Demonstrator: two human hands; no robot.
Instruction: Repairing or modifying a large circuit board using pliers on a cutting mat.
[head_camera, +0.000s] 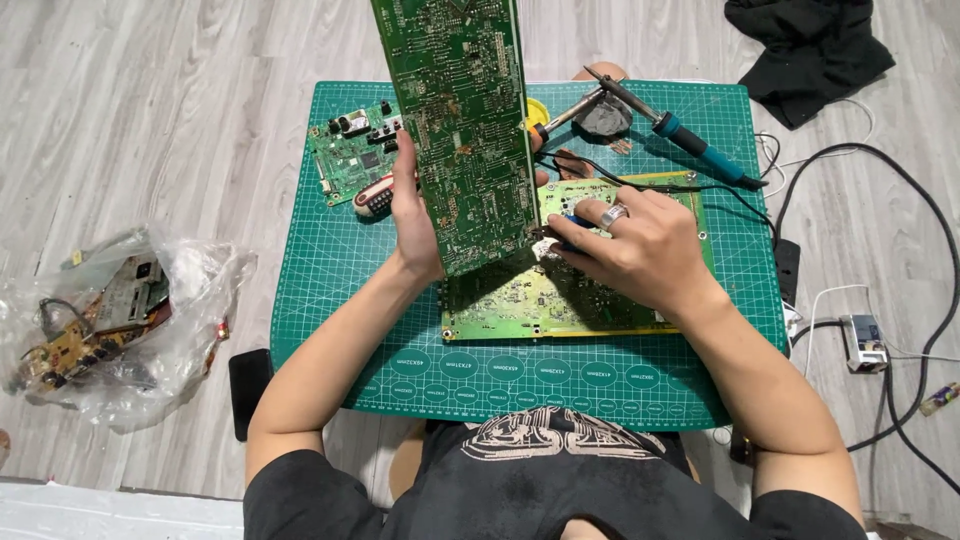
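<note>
While left hand (412, 215) grips the long green circuit board (465, 130) upright by its edge over the desk (330, 260), right hand (640, 245) pinches a small tool at its lower corner. Board looks stiff, light, fragile; hold edges.

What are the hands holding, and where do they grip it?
The left hand grips the tall green board by its lower left edge, holding it upright. The right hand pinches a small blue-handled tool; the exact grip is hidden.

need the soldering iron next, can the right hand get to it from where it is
Probably yes: the soldering iron lies just beyond the right hand with only a thin black cable between, though that hand is busy on the yellow-green board.
</note>
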